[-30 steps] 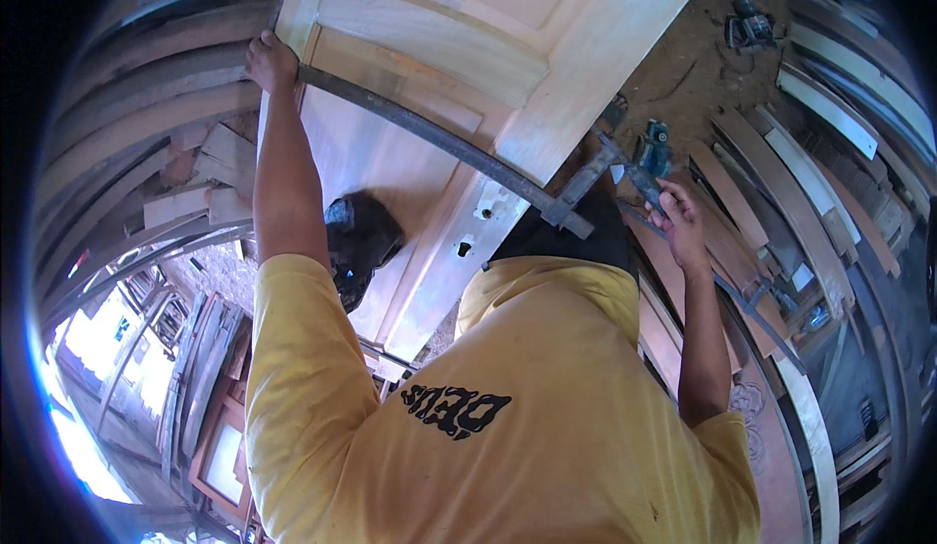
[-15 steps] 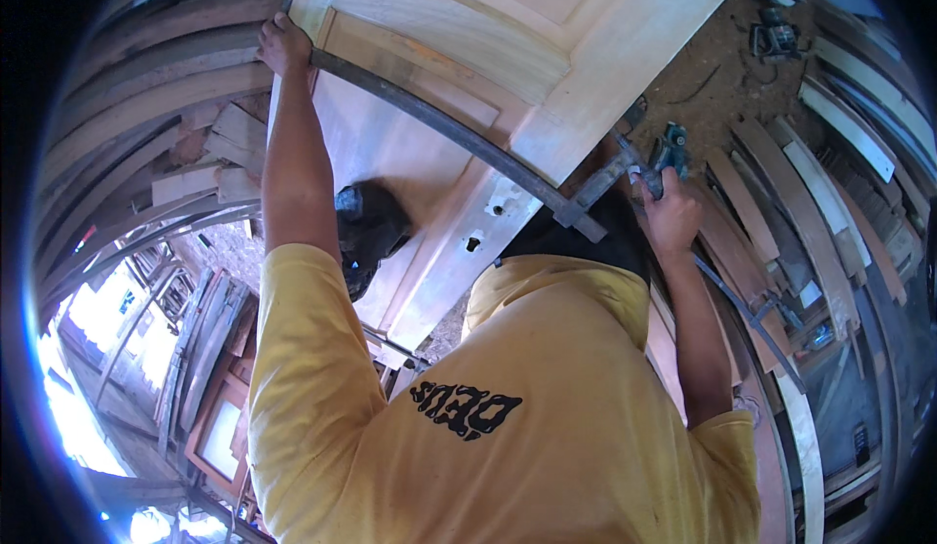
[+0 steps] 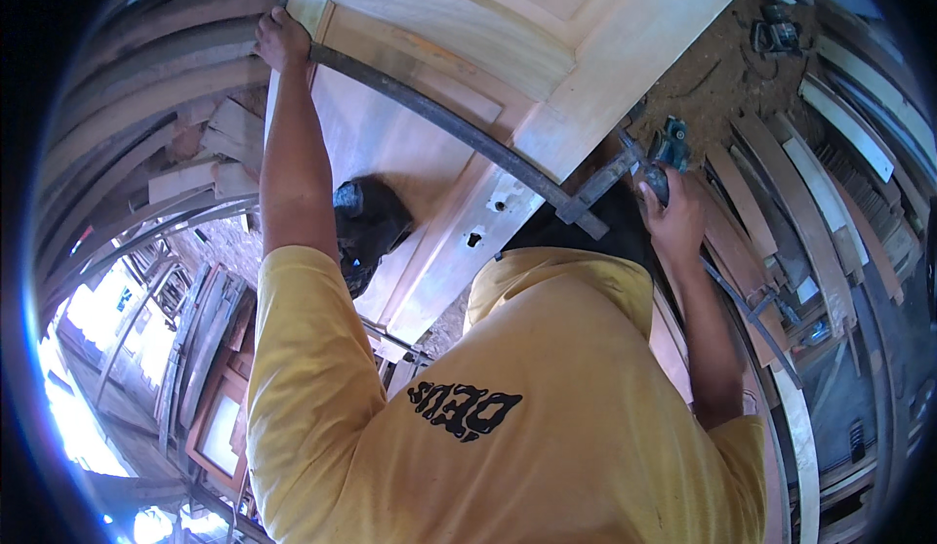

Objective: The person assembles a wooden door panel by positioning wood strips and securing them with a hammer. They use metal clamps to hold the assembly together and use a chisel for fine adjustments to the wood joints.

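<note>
A long dark metal bar clamp (image 3: 439,115) lies across a pale wooden panelled door (image 3: 547,139). My left hand (image 3: 283,40) is closed round the clamp's far end, at the door's left edge. Near my waist, the clamp's screw head (image 3: 603,185) sits past the door's right edge. My right hand (image 3: 673,214) holds the rounded handle (image 3: 654,183) at the end of that screw, with thumb and fingers about it; some of the fingers are hidden. Two cut holes (image 3: 475,240) show in the door's near edge rail.
A black bag-like object (image 3: 369,222) is against the door. A teal power tool (image 3: 670,142) lies just beyond my right hand, and another tool (image 3: 776,35) rests on the dirt floor. Long boards (image 3: 795,202) lie at right; more timber (image 3: 176,85) is stacked at left.
My right hand has turned and shifted slightly on the clamp's handle, its fingers placed differently. My left hand stays at the clamp's far end.
</note>
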The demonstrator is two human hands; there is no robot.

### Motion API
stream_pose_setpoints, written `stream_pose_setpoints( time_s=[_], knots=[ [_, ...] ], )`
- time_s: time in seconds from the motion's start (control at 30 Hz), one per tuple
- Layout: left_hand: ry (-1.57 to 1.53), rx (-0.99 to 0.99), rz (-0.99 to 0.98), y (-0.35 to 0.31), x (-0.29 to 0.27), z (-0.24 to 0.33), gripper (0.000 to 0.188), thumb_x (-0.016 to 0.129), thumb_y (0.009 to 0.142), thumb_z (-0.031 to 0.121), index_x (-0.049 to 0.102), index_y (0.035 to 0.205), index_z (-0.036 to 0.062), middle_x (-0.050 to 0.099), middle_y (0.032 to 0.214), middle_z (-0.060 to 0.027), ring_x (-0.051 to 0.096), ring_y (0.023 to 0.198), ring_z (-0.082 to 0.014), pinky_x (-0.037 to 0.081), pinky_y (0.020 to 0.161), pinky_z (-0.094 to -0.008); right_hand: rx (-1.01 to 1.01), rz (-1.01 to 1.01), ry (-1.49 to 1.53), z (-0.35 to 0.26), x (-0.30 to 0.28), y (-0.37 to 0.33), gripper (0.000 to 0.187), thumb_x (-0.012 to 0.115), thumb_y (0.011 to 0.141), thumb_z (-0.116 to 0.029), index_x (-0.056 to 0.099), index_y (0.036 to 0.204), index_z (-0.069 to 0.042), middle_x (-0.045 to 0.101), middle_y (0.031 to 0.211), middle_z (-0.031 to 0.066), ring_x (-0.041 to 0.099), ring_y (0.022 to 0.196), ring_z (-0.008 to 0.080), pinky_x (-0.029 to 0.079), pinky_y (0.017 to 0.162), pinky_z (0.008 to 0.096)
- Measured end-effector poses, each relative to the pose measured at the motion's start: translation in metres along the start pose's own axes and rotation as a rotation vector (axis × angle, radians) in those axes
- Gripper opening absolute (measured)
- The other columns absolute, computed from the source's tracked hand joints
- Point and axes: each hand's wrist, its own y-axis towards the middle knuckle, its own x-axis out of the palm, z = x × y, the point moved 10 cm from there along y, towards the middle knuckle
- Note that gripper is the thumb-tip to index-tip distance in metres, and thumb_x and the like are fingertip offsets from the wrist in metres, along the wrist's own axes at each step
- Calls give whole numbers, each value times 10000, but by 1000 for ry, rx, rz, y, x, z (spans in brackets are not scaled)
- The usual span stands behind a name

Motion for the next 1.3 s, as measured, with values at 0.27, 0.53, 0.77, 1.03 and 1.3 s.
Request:
stream_pose_setpoints(
  time_s=[0.27,0.53,0.77,1.03,1.3],
  knots=[
    [11,19,1,-1,-3,-4,591,323,1080,455,668,1298,27,668,1344,-175,575,1291,-351,354,1132,-513,215,-114,-172,60,22,-1,523,882,784,-198,653,1243,-94,719,779,133,729,712,352,587,663,476],
    [-52,-69,-3,5,-9,-9,576,327,1083,459,666,1281,38,664,1348,-190,581,1276,-355,355,1132,-507,614,-1337,1255,57,69,-13,448,892,763,-146,627,1118,-77,542,683,-32,503,524,55,408,504,233],
    [-1,121,304,-50,-57,51,640,511,1033,495,573,1468,31,572,1481,-249,436,1414,-480,289,1210,-598,451,-658,761,50,28,10,665,872,818,-237,612,1394,-29,606,781,-8,569,609,96,463,598,253],
    [-188,429,-336,-368,-108,294,598,665,986,469,544,1552,316,375,1696,2,234,1581,-370,115,1290,-636,74,-378,216,34,-38,33,608,816,942,-319,584,1448,-75,653,1012,102,637,823,204,561,775,368],
    [-161,185,-317,-402,-121,296,631,609,1005,481,480,1599,312,388,1699,9,287,1580,-319,59,1297,-609,95,-314,-71,6,0,17,604,765,939,-414,588,1323,17,723,1099,322,699,1006,534,572,844,554]
  ],
)
